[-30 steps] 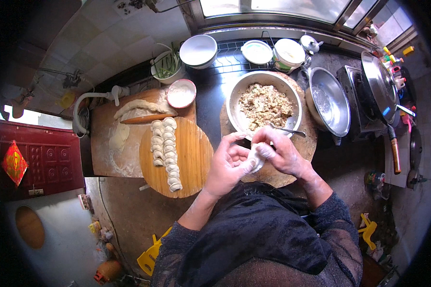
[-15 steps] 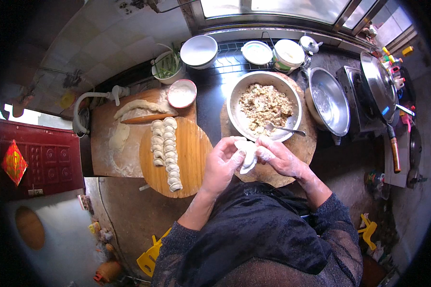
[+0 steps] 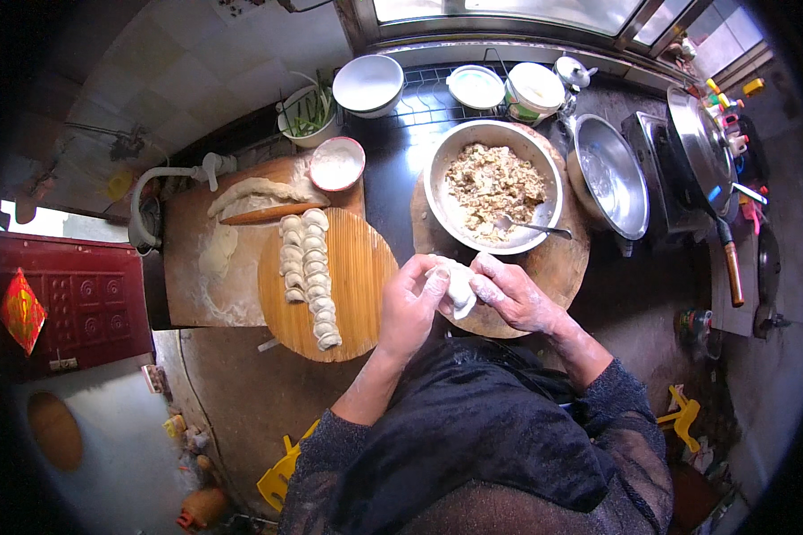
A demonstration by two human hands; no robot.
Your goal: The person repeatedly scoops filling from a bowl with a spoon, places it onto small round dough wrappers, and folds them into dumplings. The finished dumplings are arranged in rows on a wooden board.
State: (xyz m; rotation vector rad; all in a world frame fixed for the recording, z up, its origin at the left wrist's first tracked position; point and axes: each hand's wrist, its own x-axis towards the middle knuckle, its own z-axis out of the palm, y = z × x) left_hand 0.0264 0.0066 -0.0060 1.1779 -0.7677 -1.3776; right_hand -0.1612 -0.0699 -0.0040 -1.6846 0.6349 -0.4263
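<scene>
The left hand (image 3: 409, 303) and right hand (image 3: 525, 299) both pinch a dumpling (image 3: 460, 292), held between six and seven o'clock from the mixing bowl (image 3: 451, 214). It looks matte white, soft and folded, its lower end drooping, its upper part partly covered.

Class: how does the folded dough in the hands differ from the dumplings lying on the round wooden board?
The folded dough is a single piece; the dumplings are many, overlapping in two rows. The folded dough is held up between the left hand and right hand; the dumplings lie on the round wooden board. Both are pale.
</scene>
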